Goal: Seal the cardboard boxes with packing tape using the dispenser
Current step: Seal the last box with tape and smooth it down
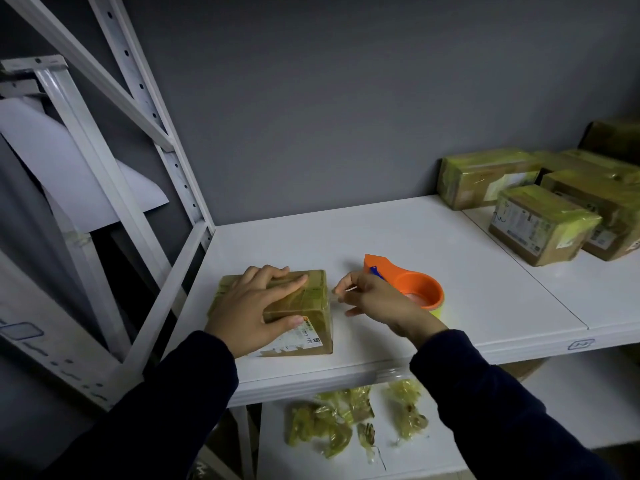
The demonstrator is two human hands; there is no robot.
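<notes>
A small cardboard box (313,304), wrapped in yellowish tape and bearing a white label, lies near the front left of the white shelf (415,237). My left hand (256,303) rests flat on its top, fingers spread over the far edge and thumb on the near side. My right hand (374,299) is just right of the box, its fingertips pinching what looks like a thin strip of clear tape beside the box's right edge. The orange tape dispenser (412,285) with a blue tab sits on the shelf right behind that hand, partly hidden by it.
Several taped cardboard boxes (540,230) are stacked at the back right of the shelf. Crumpled yellowish tape scraps (349,420) lie on the lower shelf below the front edge. A white metal rack frame (145,188) rises at the left.
</notes>
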